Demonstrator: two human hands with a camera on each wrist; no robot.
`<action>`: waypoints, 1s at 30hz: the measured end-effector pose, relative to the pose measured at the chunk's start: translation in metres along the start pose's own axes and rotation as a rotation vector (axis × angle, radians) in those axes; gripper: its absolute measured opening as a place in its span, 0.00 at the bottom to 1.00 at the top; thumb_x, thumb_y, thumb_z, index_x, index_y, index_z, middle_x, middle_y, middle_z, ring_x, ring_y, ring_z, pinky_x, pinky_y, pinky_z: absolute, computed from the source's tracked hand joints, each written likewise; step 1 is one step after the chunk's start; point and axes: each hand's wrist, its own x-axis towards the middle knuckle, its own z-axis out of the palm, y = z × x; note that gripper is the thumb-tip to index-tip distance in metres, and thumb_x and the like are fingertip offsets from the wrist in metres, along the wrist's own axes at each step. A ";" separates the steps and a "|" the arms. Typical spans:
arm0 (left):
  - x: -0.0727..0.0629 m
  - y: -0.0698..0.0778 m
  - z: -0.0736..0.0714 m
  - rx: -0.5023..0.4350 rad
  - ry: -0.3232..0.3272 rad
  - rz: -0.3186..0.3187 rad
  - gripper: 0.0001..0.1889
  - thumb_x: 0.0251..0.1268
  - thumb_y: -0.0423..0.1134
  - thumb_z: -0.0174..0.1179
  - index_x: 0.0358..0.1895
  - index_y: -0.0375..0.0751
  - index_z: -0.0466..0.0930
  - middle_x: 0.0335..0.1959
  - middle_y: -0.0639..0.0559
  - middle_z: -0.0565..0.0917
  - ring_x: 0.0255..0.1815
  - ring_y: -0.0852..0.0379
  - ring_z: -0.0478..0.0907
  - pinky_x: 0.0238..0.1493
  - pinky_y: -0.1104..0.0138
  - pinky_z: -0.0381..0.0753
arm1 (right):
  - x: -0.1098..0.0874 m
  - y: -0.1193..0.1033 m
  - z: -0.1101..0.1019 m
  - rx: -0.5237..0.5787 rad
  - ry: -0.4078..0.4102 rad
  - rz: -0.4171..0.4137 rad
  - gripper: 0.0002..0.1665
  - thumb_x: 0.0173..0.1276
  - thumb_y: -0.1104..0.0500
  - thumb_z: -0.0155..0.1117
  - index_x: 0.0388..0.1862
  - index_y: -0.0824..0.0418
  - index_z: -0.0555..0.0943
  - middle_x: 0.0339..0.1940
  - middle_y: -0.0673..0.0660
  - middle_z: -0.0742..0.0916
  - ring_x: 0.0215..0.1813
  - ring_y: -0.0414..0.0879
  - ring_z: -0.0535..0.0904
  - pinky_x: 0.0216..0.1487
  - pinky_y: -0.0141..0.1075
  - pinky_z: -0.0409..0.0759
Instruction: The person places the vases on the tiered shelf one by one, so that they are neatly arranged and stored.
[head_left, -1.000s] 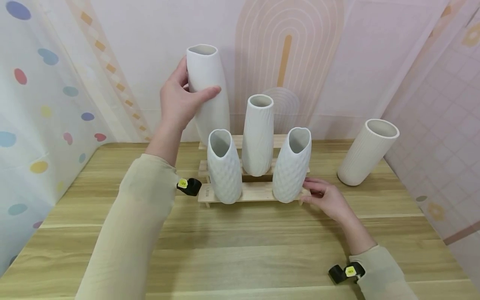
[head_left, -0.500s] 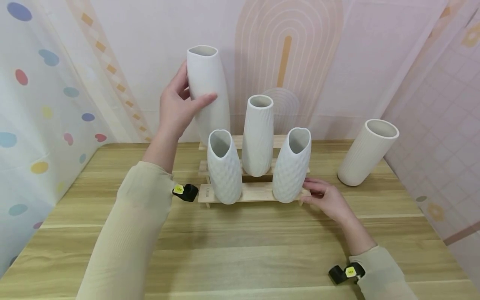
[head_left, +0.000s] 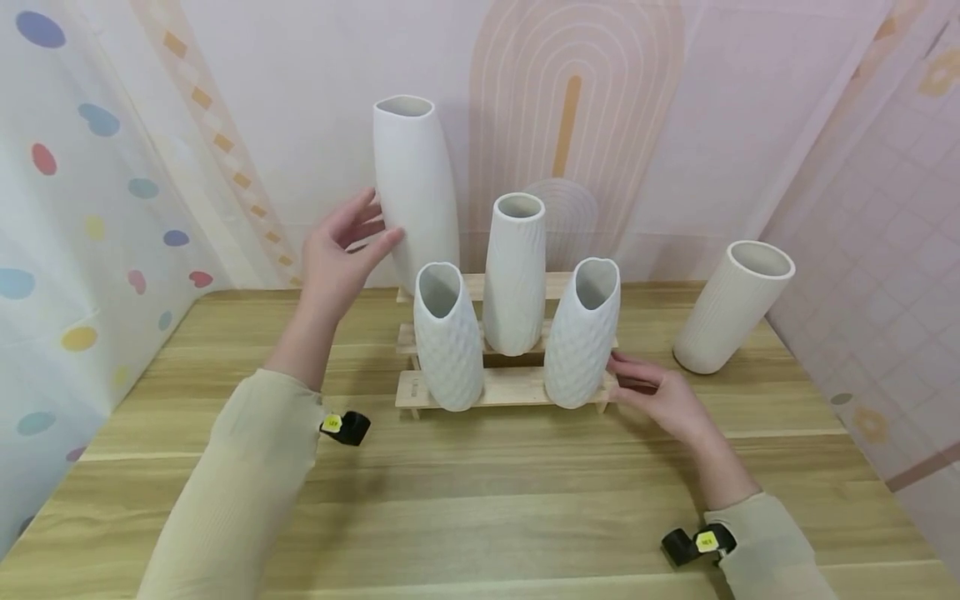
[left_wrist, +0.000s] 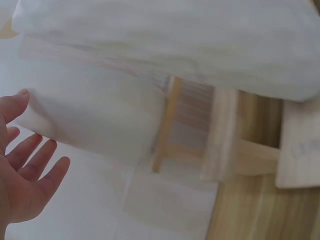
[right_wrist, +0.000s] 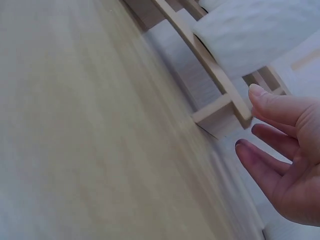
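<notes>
A tall, smooth white vase (head_left: 416, 192) stands on the top step at the left of a three-step wooden stand (head_left: 513, 387). My left hand (head_left: 337, 258) is at its left side, fingers spread and loosely bent, thumb tip close to the vase wall. My right hand (head_left: 667, 402) is beside the right end of the stand's lowest step, with relaxed fingers and the thumb near the step's corner. Two dimpled white vases, one left (head_left: 453, 358) and one right (head_left: 579, 354), stand on that lowest step. A slim white vase (head_left: 515, 287) with wavy grooves stands on the middle step.
A ribbed cream vase (head_left: 727, 321) stands on the wooden table (head_left: 487, 500) to the right of the stand. Patterned curtains (head_left: 300, 100) hang behind the table and along both sides.
My left hand has let go of the tall vase and slid down and left, its fingers opening. The right hand has drawn slightly away from the stand's end. The vases stay in place.
</notes>
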 end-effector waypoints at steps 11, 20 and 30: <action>-0.049 -0.051 -0.024 0.120 -0.055 0.047 0.24 0.66 0.30 0.65 0.64 0.33 0.75 0.53 0.36 0.82 0.46 0.66 0.80 0.52 0.71 0.80 | -0.009 -0.002 -0.022 -0.022 0.092 0.020 0.25 0.66 0.68 0.68 0.61 0.76 0.76 0.62 0.72 0.78 0.54 0.28 0.77 0.51 0.22 0.77; -0.095 -0.084 -0.038 0.156 -0.172 -0.042 0.25 0.66 0.32 0.65 0.64 0.29 0.74 0.54 0.31 0.81 0.47 0.66 0.81 0.48 0.76 0.80 | -0.032 0.004 -0.049 -0.097 0.145 0.051 0.27 0.69 0.65 0.67 0.64 0.74 0.74 0.53 0.43 0.84 0.52 0.27 0.77 0.49 0.19 0.75; -0.126 -0.095 -0.042 0.144 -0.337 -0.264 0.34 0.65 0.41 0.68 0.71 0.35 0.67 0.63 0.35 0.76 0.61 0.41 0.75 0.49 0.72 0.81 | -0.059 0.005 -0.086 -0.082 0.292 0.067 0.25 0.70 0.66 0.65 0.65 0.62 0.78 0.49 0.28 0.80 0.50 0.24 0.76 0.49 0.15 0.72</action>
